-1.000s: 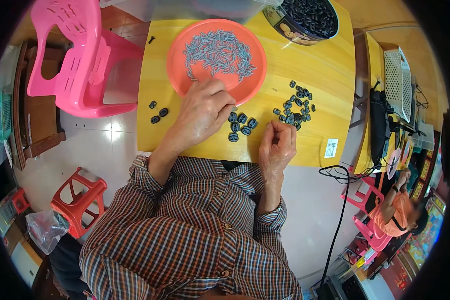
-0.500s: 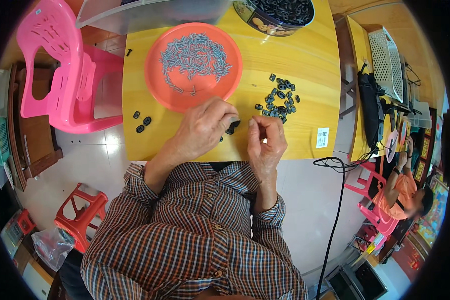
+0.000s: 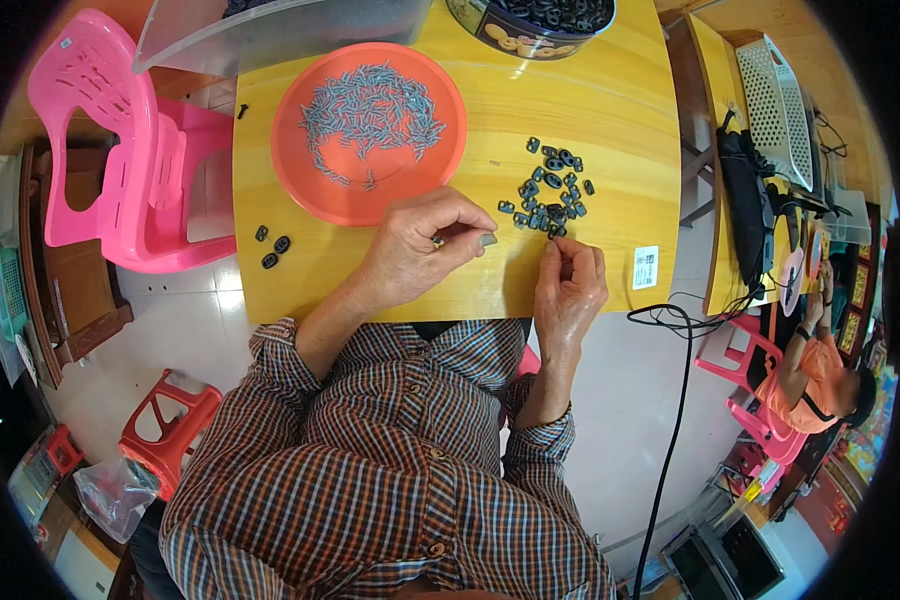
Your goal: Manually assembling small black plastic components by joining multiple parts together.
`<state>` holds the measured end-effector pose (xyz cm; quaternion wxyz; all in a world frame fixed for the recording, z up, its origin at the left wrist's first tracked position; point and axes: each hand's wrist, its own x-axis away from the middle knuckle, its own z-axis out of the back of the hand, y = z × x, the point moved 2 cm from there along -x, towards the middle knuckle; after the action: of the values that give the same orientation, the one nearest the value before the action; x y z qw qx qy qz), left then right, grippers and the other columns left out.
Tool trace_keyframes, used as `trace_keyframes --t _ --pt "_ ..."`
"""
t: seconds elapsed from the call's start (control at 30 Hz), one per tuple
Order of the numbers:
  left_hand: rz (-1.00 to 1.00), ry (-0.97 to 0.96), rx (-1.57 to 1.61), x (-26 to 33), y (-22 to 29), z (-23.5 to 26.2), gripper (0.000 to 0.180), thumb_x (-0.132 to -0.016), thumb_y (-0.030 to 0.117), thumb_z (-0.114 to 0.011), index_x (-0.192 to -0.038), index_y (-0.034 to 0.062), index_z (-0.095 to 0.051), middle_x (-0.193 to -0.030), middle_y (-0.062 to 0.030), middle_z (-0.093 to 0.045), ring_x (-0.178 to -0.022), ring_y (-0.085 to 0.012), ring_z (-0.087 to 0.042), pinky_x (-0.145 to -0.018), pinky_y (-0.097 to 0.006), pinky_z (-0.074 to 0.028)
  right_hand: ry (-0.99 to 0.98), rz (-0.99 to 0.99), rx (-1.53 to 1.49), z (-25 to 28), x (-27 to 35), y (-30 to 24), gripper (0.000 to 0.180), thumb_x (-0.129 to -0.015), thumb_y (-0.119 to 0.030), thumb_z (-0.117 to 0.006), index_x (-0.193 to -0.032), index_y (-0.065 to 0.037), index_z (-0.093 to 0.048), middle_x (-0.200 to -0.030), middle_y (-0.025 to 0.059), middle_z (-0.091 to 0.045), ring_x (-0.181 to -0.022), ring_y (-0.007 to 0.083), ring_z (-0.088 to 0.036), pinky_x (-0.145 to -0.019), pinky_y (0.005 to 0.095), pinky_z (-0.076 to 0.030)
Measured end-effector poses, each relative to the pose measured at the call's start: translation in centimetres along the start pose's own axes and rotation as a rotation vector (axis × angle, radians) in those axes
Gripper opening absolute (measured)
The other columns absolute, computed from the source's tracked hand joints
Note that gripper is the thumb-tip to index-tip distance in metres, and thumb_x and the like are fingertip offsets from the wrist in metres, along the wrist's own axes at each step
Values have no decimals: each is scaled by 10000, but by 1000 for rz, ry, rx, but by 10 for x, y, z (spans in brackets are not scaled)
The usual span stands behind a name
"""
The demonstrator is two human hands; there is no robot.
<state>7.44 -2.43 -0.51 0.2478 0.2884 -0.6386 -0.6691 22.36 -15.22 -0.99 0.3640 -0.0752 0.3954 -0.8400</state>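
Observation:
My left hand is closed over the near edge of the table, thumb against the fingers. A bit of a small black part shows inside its curl; most of it is hidden. To the right, my right hand pinches at the near edge of a loose group of small black oval parts, its fingertips on one black part. Beyond my left hand, a round orange-red tray holds many small silver screws. Several more black two-holed parts lie at the table's left.
A round tin full of black parts and a clear plastic bin stand at the far edge. A white label is on the yellow table. A pink chair stands left; a black cable hangs right. Another person sits far right.
My right hand has moved right, away from my left hand, to the group of black parts. The black piece seen at my left fingertips is now mostly hidden. The whole view has shifted slightly.

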Motion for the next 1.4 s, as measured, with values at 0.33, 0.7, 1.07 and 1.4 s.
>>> trace_keyframes --t 0.33,0.7,1.07,1.4 --pt "59 11 43 0 -10 -11 115 -822 -55 -615 -930 -17 -628 -805 -54 -599 -652 -96 -621 -579 -217 -502 48 12 -39 -17 2 -6 77 -814 -19 -662 -872 23 -634 -757 81 -566 -601 133 -550 -558 262 -464" --pt "43 -97 -17 -3 -14 -14 91 -862 -58 -556 -932 -22 -601 -818 -55 -577 -688 -101 -629 -593 -213 -504 129 208 242 -27 -6 -2 83 -800 -40 -652 -877 -18 -627 -788 115 -559 -587 248 -594 -492 337 -488" --pt "85 -65 119 -3 -16 -18 132 -868 -51 -563 -985 -25 -618 -831 -44 -578 -682 -81 -624 -599 -201 -513 132 21 -57 -28 0 8 109 -864 -80 -618 -874 12 -561 -716 46 -536 -574 164 -529 -489 281 -440" --pt "185 -60 158 -2 -19 -17 134 -868 -15 -591 -992 -24 -640 -770 -24 -599 -647 -72 -614 -569 -207 -510 -296 -627 -1101 -17 3 -14 168 -919 -151 -560 -835 -5 -560 -675 6 -521 -475 46 -336 -435 204 -257"
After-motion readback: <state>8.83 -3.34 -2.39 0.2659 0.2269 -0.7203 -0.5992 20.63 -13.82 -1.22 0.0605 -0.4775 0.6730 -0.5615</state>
